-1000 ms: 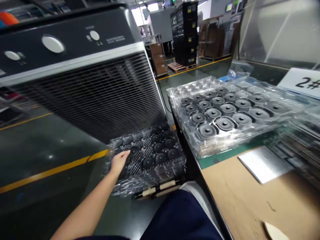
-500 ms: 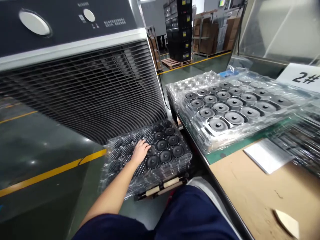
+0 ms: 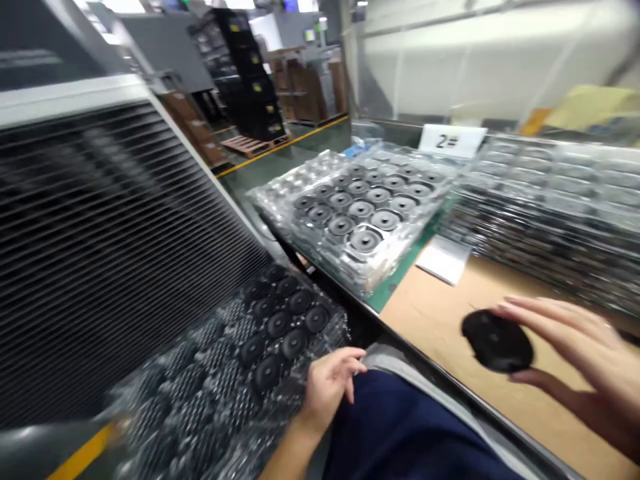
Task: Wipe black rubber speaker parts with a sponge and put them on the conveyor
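Far back, you can see a big hall with brown boxes, black crates and a yellow line on the floor, all a bit blurry. On your left stands a big dark machine (image 3: 100, 253) with a slatted front. Low down in front of it, near your knee, lies a low tray stack (image 3: 200, 407) of clear plastic. Black round pieces sit in the cups on its far right side.

Your left hand (image 3: 327, 387) is at the near right corner of that stack, just beside your blue trouser leg (image 3: 400, 433). Its fingers are loosely bent and hold nothing. I cannot tell if they touch the plastic.

On your right is the brown table top (image 3: 430, 320). Your right hand (image 3: 575, 360) is over its near part and grips a black round part (image 3: 497, 341), thumb below and fingers spread on top. The part is in the air just above the table, not in any tray. Farther off sit a table tray stack (image 3: 360, 220) with more round pieces, a white card (image 3: 444, 261) and a sign (image 3: 451, 141).

I think it is best to pinch the part by its rim and hold it level, not press on its middle. Look straight at it. Let your left hand rest lightly, since the thin plastic may bend or slide.
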`<action>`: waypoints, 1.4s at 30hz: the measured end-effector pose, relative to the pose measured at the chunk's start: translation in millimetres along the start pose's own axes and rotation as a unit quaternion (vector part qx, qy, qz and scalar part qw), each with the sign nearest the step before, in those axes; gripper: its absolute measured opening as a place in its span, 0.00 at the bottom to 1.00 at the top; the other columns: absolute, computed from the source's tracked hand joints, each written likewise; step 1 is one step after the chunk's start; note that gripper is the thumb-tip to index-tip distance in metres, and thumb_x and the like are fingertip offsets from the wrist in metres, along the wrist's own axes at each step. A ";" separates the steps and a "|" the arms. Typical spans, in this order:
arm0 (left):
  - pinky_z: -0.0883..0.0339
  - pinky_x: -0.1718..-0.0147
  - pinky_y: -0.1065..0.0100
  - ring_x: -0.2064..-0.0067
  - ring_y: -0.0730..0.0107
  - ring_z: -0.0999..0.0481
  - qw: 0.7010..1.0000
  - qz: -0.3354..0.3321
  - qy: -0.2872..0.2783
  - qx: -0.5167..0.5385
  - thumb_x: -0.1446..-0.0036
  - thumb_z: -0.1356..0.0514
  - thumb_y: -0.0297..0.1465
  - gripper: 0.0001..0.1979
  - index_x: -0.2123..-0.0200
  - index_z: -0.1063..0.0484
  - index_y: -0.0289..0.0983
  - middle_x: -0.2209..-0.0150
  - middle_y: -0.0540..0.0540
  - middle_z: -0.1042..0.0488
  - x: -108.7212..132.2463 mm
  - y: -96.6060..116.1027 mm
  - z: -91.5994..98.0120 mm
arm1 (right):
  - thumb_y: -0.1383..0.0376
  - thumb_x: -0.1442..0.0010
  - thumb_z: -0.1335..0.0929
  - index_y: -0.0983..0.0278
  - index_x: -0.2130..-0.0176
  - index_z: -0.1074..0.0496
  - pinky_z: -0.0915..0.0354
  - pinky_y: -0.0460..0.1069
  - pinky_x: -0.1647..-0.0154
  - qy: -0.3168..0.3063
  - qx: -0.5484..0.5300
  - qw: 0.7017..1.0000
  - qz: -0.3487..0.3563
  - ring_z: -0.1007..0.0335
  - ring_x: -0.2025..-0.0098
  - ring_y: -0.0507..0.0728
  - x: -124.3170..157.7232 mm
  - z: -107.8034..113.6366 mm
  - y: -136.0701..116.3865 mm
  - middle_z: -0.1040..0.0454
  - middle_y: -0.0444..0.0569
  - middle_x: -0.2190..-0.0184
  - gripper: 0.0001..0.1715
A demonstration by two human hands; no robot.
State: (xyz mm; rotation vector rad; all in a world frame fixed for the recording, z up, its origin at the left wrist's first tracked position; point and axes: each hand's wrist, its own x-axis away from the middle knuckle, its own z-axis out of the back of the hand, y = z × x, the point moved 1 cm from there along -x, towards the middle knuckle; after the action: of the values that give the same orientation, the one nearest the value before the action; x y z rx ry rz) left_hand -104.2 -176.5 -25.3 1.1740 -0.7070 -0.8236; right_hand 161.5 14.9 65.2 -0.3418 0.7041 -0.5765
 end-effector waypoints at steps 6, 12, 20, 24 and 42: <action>0.32 0.55 0.55 0.51 0.53 0.27 0.898 0.076 -0.336 0.274 0.53 0.42 0.53 0.39 0.42 0.43 0.40 0.49 0.33 0.30 -41.2 49.9 -103.5 | 0.61 0.44 0.32 0.53 0.37 0.51 0.40 0.58 0.41 0.006 -0.087 0.986 -0.145 0.41 0.41 0.61 56.0 -25.1 -8.0 0.36 0.49 0.44 0.40; 0.35 0.54 0.55 0.50 0.55 0.28 0.754 0.236 -0.499 0.357 0.48 0.39 0.42 0.31 0.43 0.40 0.38 0.46 0.33 0.34 -50.1 79.6 -149.3 | 0.64 0.45 0.31 0.54 0.37 0.51 0.42 0.56 0.39 0.068 -0.162 0.957 -0.232 0.42 0.40 0.59 90.6 -24.7 -7.8 0.36 0.51 0.43 0.41; 0.34 0.55 0.58 0.49 0.53 0.29 0.726 0.284 -0.526 0.341 0.46 0.40 0.42 0.30 0.43 0.40 0.38 0.45 0.34 0.35 -59.0 84.8 -182.0 | 0.66 0.46 0.31 0.52 0.38 0.49 0.39 0.56 0.41 0.098 -0.220 0.920 -0.310 0.40 0.41 0.59 92.9 -16.8 8.1 0.35 0.50 0.44 0.41; 0.35 0.54 0.55 0.47 0.48 0.31 0.694 0.314 -0.539 0.360 0.47 0.41 0.44 0.32 0.42 0.40 0.38 0.43 0.33 0.35 -65.6 82.0 -194.5 | 0.67 0.47 0.30 0.51 0.39 0.47 0.40 0.55 0.40 0.091 -0.216 0.921 -0.311 0.43 0.39 0.59 90.5 -18.8 21.1 0.39 0.48 0.42 0.40; 0.36 0.53 0.55 0.48 0.48 0.30 0.679 0.364 -0.513 0.379 0.47 0.41 0.46 0.30 0.43 0.38 0.40 0.40 0.37 0.40 -108.4 68.5 -206.0 | 0.62 0.46 0.30 0.50 0.38 0.49 0.50 0.54 0.35 0.048 -0.278 0.899 -0.336 0.53 0.35 0.58 68.7 -26.8 55.9 0.47 0.45 0.37 0.41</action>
State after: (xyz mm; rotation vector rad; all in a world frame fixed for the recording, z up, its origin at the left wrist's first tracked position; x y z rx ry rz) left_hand 22.3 30.3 -15.2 0.8635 -2.4685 -0.4014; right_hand 206.6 15.1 -15.5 -1.1275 0.8396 -1.0482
